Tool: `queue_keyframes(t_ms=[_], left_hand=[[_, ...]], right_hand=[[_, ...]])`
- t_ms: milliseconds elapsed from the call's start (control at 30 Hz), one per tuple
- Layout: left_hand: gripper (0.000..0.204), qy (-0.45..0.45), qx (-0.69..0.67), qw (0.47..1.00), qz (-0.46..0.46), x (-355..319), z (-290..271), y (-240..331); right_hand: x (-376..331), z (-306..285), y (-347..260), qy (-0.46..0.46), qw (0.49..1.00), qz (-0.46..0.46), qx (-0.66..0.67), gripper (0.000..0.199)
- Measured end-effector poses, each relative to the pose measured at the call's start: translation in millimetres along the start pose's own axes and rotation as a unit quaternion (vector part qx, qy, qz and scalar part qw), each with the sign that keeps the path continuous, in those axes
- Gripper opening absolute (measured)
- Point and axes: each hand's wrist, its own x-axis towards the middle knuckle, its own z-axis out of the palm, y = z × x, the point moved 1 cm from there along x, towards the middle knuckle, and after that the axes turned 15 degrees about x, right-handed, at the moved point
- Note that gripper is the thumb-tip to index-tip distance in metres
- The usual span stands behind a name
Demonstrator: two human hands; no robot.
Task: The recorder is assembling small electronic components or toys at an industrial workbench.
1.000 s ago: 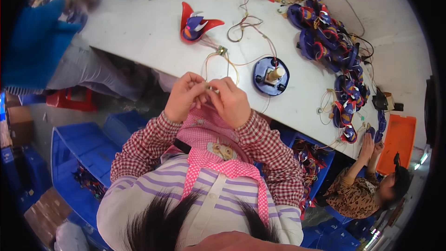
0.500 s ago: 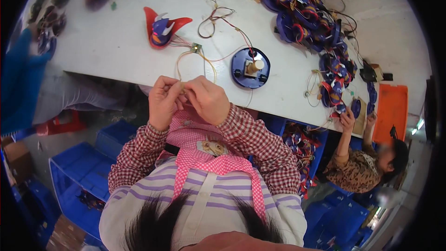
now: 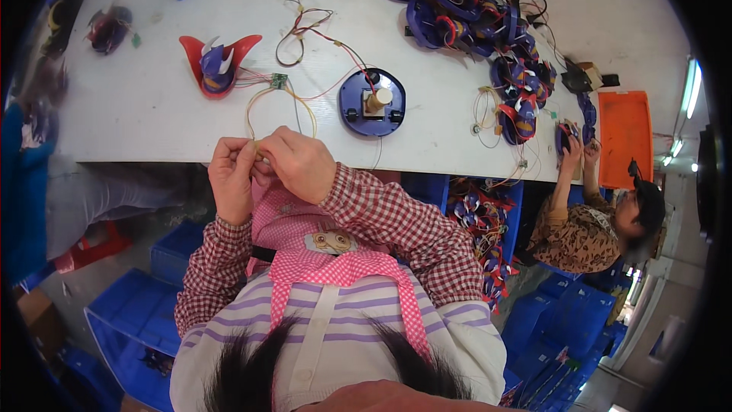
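While closed in a narrow pinch, gripping yellow wires (image 3: 249, 113) with left hand (image 3: 232, 183) and right hand (image 3: 299, 166), tip near tip, seen over the near edge of the table (image 3: 145, 126); cannot make out the ends, hidden inside. Looping up to 1 board (image 3: 280, 81), wired to 1 toy (image 3: 217, 69) at left and 1 base (image 3: 353, 96) at right.

"How do the wires (image 3: 248, 113) look?"
"Thin, yellowish, bowing out from the board (image 3: 280, 81) in two curves toward the table's (image 3: 160, 137) near edge. Their ends are hidden."
"And the board?"
"Small, green, lying in from that edge. More thin wires run to the toy (image 3: 217, 69)."
"The toy?"
"Purple, white-horned, left of the board, red wings spread toward the far edge."
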Motion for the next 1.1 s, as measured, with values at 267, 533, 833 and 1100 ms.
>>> queue_keyframes(t_ms=[267,533,833,1100], left_hand=[[0.015,-0.046,0.064,0.997,-0.026,7.5,-11.0,-1.1],[0.063,-0.074,0.465,0.794,0.385,24.9,39.0,25.0],[0.108,-0.102,0.574,0.687,0.433,66.6,134.0,-15.0],[0.101,-0.119,0.574,0.711,0.388,60.9,121.6,-6.5]], right_hand=[[-1.0,-6.4,1.6,0.005,0.999,0.028,0.02,0.016],[-54.3,-114.4,26.1,0.194,0.962,0.167,0.098,0.038],[-24.7,-121.8,73.7,0.089,0.988,0.121,0.047,0.035],[-22.0,-138.9,52.7,0.189,0.981,0.027,0.037,0.014]])
